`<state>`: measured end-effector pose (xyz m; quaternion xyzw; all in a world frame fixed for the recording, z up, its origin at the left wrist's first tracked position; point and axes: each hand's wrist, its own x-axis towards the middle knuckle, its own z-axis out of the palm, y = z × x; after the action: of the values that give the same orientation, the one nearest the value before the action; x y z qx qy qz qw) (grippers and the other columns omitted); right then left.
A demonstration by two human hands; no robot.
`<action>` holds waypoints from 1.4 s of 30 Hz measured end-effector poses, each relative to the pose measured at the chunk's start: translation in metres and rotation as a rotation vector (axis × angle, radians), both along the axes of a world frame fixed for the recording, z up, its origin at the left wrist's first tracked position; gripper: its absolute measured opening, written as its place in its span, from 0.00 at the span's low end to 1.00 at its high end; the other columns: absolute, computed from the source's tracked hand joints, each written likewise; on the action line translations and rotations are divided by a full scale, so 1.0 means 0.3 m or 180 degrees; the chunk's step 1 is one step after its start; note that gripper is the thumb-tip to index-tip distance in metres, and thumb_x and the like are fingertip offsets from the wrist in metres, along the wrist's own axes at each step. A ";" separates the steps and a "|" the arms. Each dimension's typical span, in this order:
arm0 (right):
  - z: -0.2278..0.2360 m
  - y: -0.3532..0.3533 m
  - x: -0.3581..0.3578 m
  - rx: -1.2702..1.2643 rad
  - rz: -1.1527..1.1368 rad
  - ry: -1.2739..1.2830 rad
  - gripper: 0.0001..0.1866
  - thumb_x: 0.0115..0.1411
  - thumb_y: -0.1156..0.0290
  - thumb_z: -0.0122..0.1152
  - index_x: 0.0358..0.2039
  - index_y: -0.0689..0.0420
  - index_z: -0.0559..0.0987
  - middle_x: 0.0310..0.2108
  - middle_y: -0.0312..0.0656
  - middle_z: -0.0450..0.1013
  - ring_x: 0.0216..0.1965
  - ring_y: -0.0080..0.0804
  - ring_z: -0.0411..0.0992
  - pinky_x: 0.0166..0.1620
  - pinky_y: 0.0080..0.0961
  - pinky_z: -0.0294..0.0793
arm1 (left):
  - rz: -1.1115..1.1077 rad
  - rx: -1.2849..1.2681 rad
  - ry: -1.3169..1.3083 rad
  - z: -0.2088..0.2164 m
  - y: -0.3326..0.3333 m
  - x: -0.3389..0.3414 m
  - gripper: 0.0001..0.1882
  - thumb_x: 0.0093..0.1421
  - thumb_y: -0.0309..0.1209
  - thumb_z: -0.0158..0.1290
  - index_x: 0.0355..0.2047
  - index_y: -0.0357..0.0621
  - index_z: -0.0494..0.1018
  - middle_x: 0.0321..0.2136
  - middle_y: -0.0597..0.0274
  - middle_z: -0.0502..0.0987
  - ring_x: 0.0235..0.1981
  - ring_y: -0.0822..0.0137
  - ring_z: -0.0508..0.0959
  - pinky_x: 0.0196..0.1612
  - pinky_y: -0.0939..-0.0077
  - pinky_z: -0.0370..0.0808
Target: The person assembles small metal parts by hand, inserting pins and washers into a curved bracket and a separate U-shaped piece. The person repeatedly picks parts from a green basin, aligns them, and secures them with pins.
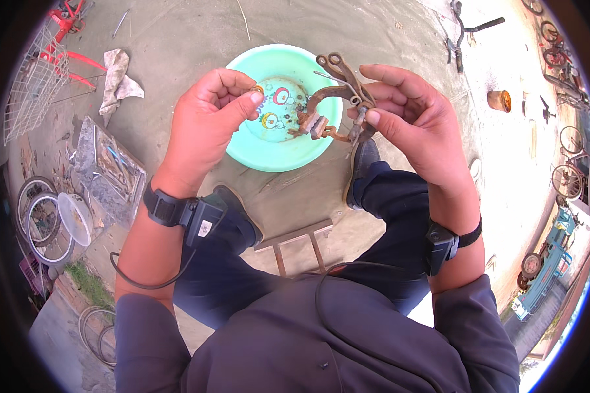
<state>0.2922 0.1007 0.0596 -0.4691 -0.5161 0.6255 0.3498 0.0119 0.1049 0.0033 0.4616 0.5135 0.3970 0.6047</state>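
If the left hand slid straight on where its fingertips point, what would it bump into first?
Probably the rusty metal caliper in the right hand, seen over the green basin. One view leaves depth unclear, so the left hand might pass above or below it.

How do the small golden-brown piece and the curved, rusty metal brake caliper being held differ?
The small golden-brown piece is tiny; the curved, rusty metal brake caliper is much larger. The left hand mostly hides the piece; the right hand leaves most of the caliper exposed. Both are held in bare hands.
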 end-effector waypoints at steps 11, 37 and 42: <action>-0.014 -0.138 -0.167 0.0274 0.0475 -0.0333 0.24 0.60 0.83 0.60 0.57 0.63 0.72 0.45 0.44 0.80 0.43 0.24 0.78 0.46 0.22 0.78 | 0.0589 0.0044 -0.0443 0.078 -0.330 0.002 0.07 0.65 0.29 0.57 0.41 0.42 0.75 0.37 0.64 0.80 0.34 0.77 0.77 0.32 0.84 0.70; -0.055 -0.197 -0.267 0.1428 0.0716 -0.1774 0.23 0.59 0.81 0.59 0.57 0.59 0.74 0.41 0.49 0.81 0.42 0.33 0.81 0.45 0.27 0.81 | 0.0321 -0.1060 -0.1098 0.013 -0.352 0.084 0.14 0.67 0.39 0.53 0.43 0.42 0.78 0.38 0.66 0.79 0.38 0.73 0.78 0.40 0.76 0.72; -0.068 -0.220 -0.297 0.1723 0.0685 -0.2042 0.23 0.58 0.77 0.59 0.55 0.57 0.75 0.41 0.49 0.80 0.40 0.44 0.80 0.43 0.35 0.80 | 0.0372 -0.1308 -0.1474 -0.014 -0.355 0.093 0.12 0.66 0.40 0.54 0.40 0.46 0.78 0.38 0.67 0.80 0.39 0.74 0.77 0.42 0.76 0.70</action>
<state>0.2032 0.0347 0.0391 -0.4746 -0.7901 0.3230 0.2149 0.0399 -0.0017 -0.0010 0.1969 0.4573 0.4136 0.7623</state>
